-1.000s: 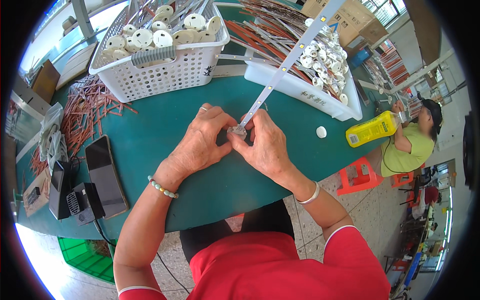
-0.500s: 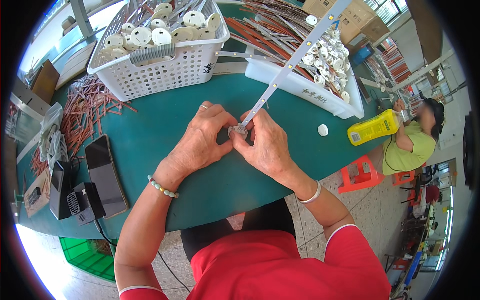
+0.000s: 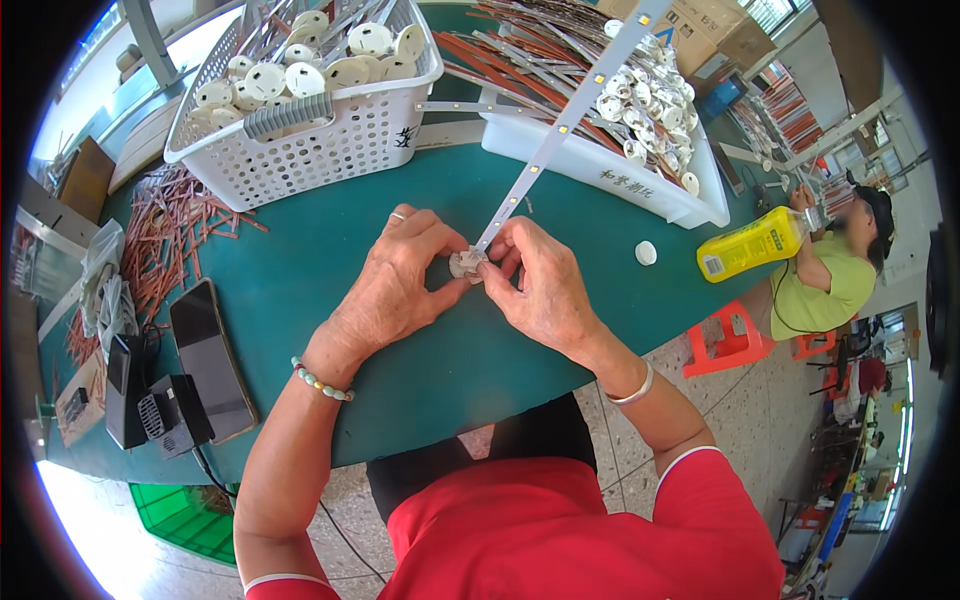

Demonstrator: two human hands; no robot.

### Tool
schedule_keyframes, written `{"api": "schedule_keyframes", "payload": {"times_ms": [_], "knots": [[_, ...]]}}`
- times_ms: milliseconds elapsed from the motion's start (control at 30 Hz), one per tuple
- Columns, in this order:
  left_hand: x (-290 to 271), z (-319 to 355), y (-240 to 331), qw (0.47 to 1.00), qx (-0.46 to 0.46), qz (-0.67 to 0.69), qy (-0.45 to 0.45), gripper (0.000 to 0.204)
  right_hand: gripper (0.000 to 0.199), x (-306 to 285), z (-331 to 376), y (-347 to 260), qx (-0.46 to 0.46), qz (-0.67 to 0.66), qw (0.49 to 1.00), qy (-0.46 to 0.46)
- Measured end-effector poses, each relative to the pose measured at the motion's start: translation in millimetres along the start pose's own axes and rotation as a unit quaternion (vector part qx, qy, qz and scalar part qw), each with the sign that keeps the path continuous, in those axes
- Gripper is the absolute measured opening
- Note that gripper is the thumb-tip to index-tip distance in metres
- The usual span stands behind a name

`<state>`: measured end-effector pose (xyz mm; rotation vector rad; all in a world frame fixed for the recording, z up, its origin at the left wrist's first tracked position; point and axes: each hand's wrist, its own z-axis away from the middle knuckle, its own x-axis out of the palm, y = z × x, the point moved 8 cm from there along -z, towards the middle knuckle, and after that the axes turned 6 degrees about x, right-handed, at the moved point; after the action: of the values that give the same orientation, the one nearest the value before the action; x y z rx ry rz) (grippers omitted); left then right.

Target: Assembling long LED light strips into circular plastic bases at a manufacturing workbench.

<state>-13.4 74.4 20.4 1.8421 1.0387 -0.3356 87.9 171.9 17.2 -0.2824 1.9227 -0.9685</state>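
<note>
The pale disc (image 3: 468, 264) could be twisted or dropped if pressure from the two grips is uneven, since it is small and largely covered by fingertips. The LED strip (image 3: 541, 160) is thin and long; its free length could be bent, or pulled off line at the disc, if it is caught on the white tray (image 3: 607, 179) beyond the right grip or on the rods piled there.

The strip is pointed away from the body, its long axis slanted forward and somewhat right from between the grips, with its near end at the disc and its far end cut off by the upper edge of the view.

The disc is set between the hands: its left edge is held by thumb and finger of the left hand (image 3: 392, 285), while its right edge is touched by the narrowed fingertips of the right hand (image 3: 550, 292); whether it is pinched there cannot be told.
</note>
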Motion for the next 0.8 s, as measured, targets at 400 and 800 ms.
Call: {"api": "schedule_keyframes", "payload": {"times_ms": [400, 800], "knots": [[2, 0, 3, 0.999, 0.019, -0.027, 0.015, 0.026, 0.022, 1, 5, -8, -0.036, 0.022, 0.999, 0.028], [2, 2, 3, 1.000, 0.008, -0.024, 0.017, 0.025, 0.019, 2, 4, -5, -0.025, 0.041, 0.998, 0.031]]}}
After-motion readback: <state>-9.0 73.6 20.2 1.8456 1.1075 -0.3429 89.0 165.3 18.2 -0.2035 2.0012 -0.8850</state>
